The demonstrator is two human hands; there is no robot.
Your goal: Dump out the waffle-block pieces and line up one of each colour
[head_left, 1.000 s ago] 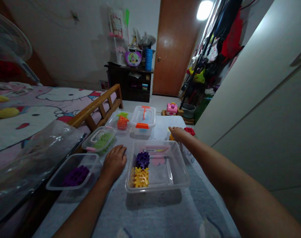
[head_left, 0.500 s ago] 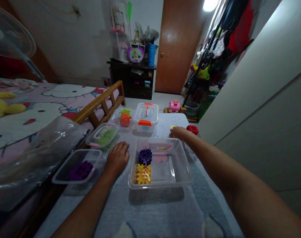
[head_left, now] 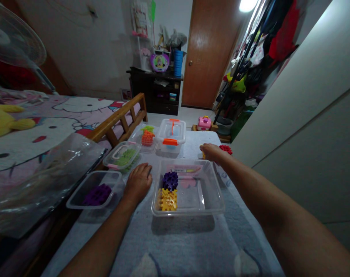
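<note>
My left hand (head_left: 139, 180) lies flat on the cloth-covered table, fingers stretched out, between a small clear tub and a bigger clear plastic box (head_left: 189, 212). Inside the bigger box, a dark purple gear-shaped toy piece (head_left: 170, 181) and a yellow toothed piece (head_left: 169, 200) sit along its left side. Beyond the box's far right corner, my right hand (head_left: 211, 151) has its fingers closed around a yellow toy piece (head_left: 203, 155), mostly hidden by the hand. Just right of that hand is a red gear-shaped piece (head_left: 226, 149).
On the left, a clear tub (head_left: 73, 206) holds purple pieces (head_left: 97, 195). Behind it are a lidded box of green pieces (head_left: 124, 157), a tray with orange pieces (head_left: 147, 137) and a box with orange clips (head_left: 172, 132). A wooden bed rail (head_left: 117, 123) borders the table.
My right hand has closed over the yellow piece, covering more of it. My left hand stays resting on the table. The whole view has shifted slightly.
</note>
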